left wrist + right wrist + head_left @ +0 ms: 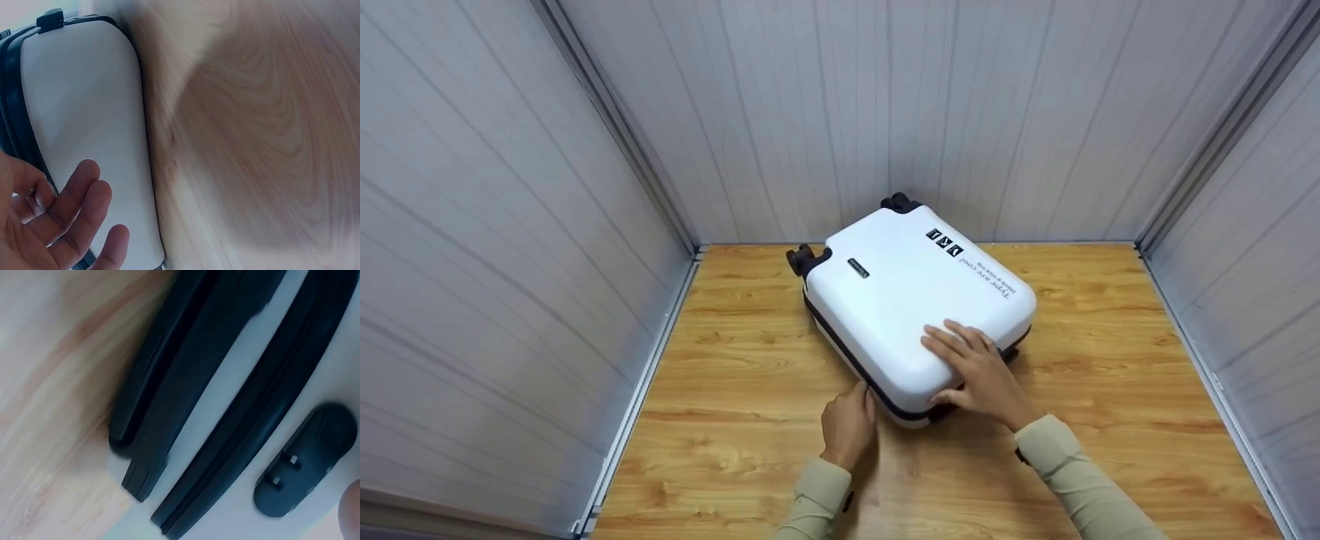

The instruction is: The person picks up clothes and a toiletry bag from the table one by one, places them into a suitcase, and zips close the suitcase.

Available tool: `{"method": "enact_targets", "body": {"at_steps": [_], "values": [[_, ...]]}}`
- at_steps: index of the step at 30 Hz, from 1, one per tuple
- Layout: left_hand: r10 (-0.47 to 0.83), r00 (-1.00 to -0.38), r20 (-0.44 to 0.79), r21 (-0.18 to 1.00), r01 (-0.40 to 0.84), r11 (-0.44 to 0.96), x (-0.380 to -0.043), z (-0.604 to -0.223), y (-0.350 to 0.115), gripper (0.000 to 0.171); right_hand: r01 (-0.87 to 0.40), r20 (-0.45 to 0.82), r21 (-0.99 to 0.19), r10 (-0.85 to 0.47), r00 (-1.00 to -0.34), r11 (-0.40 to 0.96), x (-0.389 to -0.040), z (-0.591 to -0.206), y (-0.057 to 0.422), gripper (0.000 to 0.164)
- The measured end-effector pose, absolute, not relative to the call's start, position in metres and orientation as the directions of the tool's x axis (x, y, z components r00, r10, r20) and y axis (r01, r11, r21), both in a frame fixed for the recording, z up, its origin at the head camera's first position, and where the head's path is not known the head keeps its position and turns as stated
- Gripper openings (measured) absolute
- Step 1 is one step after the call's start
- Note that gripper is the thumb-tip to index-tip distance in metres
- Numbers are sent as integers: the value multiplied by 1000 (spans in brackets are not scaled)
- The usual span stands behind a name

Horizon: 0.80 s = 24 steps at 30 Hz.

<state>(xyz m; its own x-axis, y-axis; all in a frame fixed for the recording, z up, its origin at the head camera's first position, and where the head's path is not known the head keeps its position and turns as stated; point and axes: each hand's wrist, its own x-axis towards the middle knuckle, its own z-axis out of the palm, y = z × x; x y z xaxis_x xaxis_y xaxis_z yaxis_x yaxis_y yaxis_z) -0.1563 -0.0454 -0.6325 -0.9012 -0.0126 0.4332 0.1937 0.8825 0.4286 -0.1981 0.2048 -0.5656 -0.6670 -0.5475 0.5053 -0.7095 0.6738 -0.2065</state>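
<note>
A white hard-shell suitcase point(900, 292) lies flat on the floor at an angle, a black zipper band point(31, 129) running round its side. At its left side near the front corner, my left hand point(849, 424) pinches a small zipper pull point(30, 192) between thumb and forefinger, the pull mostly hidden by them; the other fingers are loosely bent. My right hand point(979, 375) rests on the lid's front corner, fingers spread over the top, thumb at the edge. In the right wrist view, a black carry handle point(191, 377) and a black lock point(306, 461) with two slots show on the suitcase's side.
Black wheels point(802, 259) stick out at the suitcase's far end, close to the back wall point(840, 120). Pale panel walls rise at left and right too. Wood-look floor point(720, 390) surrounds the suitcase.
</note>
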Motion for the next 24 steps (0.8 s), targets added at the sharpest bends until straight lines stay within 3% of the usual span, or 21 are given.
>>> {"method": "enact_targets", "body": {"at_steps": [7, 12, 24], "values": [[-22, -903, 429, 429, 182, 885, -157, -636, -47, 20, -599, 394, -238, -488, -779, 765, -228, -555, 233, 122], [-43, -925, 377, 484, 158, 861, -159, -636, -43, 23, -516, 401, -231, -402, -823, 825, -243, -551, 259, 128], [-92, -939, 331, 563, 118, 818, -173, -638, -34, 19, -483, 489, -226, -330, -807, 846, -243, -564, 265, 128]]}}
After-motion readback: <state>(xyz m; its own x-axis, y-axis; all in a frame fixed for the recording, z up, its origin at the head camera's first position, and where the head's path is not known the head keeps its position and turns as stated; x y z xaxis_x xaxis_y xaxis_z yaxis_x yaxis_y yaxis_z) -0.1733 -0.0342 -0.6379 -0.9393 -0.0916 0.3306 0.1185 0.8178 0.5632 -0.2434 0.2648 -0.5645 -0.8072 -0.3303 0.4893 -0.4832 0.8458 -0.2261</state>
